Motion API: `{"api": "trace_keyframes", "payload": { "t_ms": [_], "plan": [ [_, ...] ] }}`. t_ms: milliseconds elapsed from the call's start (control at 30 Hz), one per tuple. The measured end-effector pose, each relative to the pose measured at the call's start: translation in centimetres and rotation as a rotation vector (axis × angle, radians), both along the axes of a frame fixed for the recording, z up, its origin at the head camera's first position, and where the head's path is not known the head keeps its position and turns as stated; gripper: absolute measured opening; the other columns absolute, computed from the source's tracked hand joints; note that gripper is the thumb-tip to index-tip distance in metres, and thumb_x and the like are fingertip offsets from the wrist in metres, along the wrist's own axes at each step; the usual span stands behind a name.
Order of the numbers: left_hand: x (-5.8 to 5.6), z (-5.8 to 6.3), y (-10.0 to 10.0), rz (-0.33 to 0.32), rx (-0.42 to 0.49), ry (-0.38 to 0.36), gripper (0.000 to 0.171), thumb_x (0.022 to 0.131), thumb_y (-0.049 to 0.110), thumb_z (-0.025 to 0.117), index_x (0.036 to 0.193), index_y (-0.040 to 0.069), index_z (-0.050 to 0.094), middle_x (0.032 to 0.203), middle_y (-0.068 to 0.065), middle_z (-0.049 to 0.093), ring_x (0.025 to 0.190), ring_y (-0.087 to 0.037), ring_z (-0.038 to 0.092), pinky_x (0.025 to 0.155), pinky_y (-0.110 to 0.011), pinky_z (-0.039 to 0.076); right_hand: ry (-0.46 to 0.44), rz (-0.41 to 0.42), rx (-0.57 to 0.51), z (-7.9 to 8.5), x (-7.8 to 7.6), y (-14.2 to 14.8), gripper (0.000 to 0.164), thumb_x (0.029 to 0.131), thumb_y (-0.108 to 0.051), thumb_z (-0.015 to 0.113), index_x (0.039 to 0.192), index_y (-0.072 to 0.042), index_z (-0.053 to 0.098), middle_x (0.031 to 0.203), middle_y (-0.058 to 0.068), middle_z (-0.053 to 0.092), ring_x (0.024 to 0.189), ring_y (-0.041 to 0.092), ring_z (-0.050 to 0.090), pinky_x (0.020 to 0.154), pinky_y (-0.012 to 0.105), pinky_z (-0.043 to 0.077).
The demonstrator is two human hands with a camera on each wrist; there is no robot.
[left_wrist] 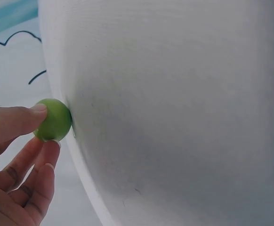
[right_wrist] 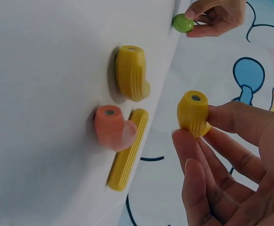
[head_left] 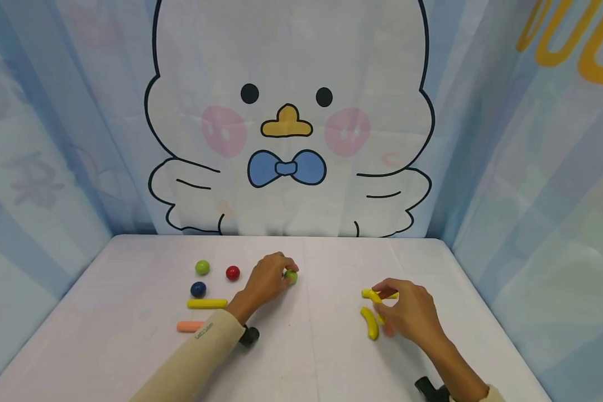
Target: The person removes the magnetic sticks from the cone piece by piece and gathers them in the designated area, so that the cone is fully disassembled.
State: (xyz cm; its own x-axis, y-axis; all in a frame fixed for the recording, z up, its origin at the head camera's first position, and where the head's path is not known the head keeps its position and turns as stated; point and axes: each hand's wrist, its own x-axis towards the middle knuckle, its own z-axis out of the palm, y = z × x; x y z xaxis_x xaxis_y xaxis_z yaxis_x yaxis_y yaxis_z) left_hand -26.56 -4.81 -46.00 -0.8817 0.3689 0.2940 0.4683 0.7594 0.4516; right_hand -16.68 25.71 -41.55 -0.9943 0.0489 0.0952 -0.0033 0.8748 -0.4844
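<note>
In the head view my left hand [head_left: 268, 278] pinches a green ball [head_left: 292, 277] between thumb and fingers. The left wrist view shows that ball [left_wrist: 57, 120] at the white tabletop's surface. My right hand [head_left: 413, 310] holds a curved yellow rod [right_wrist: 192, 112] between thumb and fingertips, raised off the table; a dark disc shows in its end. Below and beside it lie another curved yellow rod [head_left: 369, 322], a curved orange rod [right_wrist: 108, 126] and a straight ridged yellow rod [right_wrist: 127, 150]. In the head view the right hand partly covers the orange and straight rods.
On the table's left side lie another green ball [head_left: 202, 267], a red ball [head_left: 233, 273], a dark blue ball [head_left: 198, 289], a straight yellow rod [head_left: 207, 304] and an orange rod [head_left: 188, 326] partly behind the left sleeve. A printed curtain [head_left: 291, 206] stands behind the white table [head_left: 326, 357].
</note>
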Motion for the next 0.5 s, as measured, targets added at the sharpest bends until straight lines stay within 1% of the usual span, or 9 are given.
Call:
{"api": "trace_keyframes", "payload": {
  "t_ms": [100,267,367,500],
  "plan": [
    [0.0,0.1,0.1,0.005,0.004,-0.017,0.022,0.087,0.003,0.086,0.106,0.013,0.083,0.099,-0.005,0.074,0.087,-0.017,0.063,0.084,-0.038,0.058,-0.007,-0.011,0.016,-0.2,0.2,1.0,0.032,0.084,-0.023,0.090,0.114,-0.018,0.080,0.102,0.000,0.079,0.080,0.016,0.060,0.072,0.034,0.045],
    [0.0,0.1,0.2,0.012,-0.004,-0.030,0.022,0.087,0.003,0.086,0.107,0.012,0.083,0.100,-0.005,0.074,0.087,-0.017,0.063,0.085,-0.038,0.058,-0.001,-0.025,0.032,-0.4,0.4,2.5,0.033,0.084,-0.020,0.090,0.115,-0.015,0.080,0.103,0.003,0.080,0.081,0.018,0.062,0.069,0.034,0.046],
    [0.0,0.2,0.2,0.008,0.001,-0.030,0.022,0.087,0.003,0.086,0.107,0.011,0.083,0.100,-0.006,0.075,0.087,-0.017,0.063,0.086,-0.039,0.058,-0.005,-0.033,0.043,-0.6,0.6,3.2,0.033,0.083,-0.018,0.089,0.114,-0.014,0.080,0.102,0.003,0.080,0.088,0.022,0.066,0.070,0.037,0.049],
    [0.1,0.2,0.2,0.001,0.009,-0.025,0.022,0.087,0.002,0.086,0.107,0.011,0.083,0.100,-0.006,0.075,0.086,-0.017,0.063,0.085,-0.040,0.058,-0.016,-0.042,0.050,-1.0,0.7,4.1,0.033,0.083,-0.020,0.090,0.115,-0.015,0.080,0.101,0.002,0.081,0.097,0.028,0.070,0.072,0.039,0.049]
  ]
}}
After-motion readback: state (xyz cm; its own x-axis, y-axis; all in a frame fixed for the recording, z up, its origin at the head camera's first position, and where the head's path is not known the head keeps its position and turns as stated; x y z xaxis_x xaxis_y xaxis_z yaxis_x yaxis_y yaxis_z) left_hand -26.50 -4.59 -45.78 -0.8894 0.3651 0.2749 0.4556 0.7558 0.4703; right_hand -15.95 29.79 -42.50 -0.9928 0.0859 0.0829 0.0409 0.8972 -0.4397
